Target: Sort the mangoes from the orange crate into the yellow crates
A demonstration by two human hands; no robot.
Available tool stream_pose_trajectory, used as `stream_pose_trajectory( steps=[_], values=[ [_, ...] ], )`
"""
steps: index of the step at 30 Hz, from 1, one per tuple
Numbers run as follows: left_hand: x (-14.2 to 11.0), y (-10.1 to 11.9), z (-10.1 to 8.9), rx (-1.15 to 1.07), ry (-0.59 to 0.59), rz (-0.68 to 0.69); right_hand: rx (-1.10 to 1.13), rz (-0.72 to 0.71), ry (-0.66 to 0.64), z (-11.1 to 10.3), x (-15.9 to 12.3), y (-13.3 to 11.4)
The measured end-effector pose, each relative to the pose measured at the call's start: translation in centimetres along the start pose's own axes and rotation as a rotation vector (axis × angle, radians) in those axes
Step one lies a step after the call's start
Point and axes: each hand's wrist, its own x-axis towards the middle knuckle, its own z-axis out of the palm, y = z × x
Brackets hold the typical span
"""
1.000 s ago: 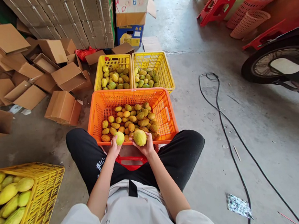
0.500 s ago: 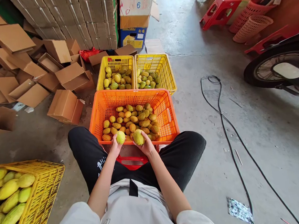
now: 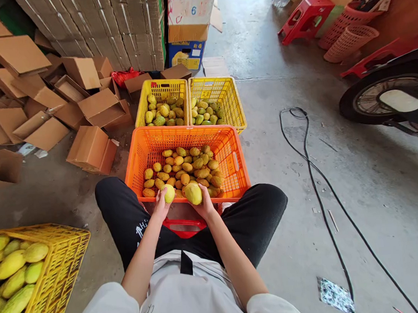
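Observation:
My left hand (image 3: 161, 205) is closed around a light yellow-green, oval fruit (image 3: 169, 193). A bigger yellow-green fruit (image 3: 193, 193) sits in my right hand (image 3: 204, 202), with the fingers wrapped round its side. Both hands are side by side, a short gap between them, over the near rim of an orange plastic crate (image 3: 241, 171). Inside it lie many oval fruits (image 3: 187, 167), some orange-brown and others greenish. Behind it two yellow crates (image 3: 241, 108) hold more green and yellow fruits (image 3: 208, 112).
A tilted yellow crate (image 3: 68, 259) full of larger yellow-green fruits (image 3: 15, 263) stands at the lower left. Empty cardboard boxes (image 3: 88, 146) are heaped at the left. A black cable (image 3: 309, 163) lies on the floor at right, near a motorcycle wheel (image 3: 381, 92) and a red stool (image 3: 306, 18).
The fruit in my right hand has turned a little and shifted slightly left. My left hand and its fruit have moved only slightly. The crates' contents look the same.

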Motion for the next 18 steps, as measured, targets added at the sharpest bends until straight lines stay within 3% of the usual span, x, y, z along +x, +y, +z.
stream_pose_trajectory(
  steps=[6,12,18],
  values=[
    [-0.1,0.1,0.3,0.024,0.106,-0.020,0.029,0.064,-0.010,-0.3,0.4,-0.1],
    [0.2,-0.1,0.0,0.030,0.035,-0.041,-0.026,0.098,0.082,0.3,-0.2,-0.7],
    [-0.4,0.1,0.2,0.083,0.002,0.017,-0.104,-0.003,0.022,0.5,-0.9,-0.3]
  ],
)
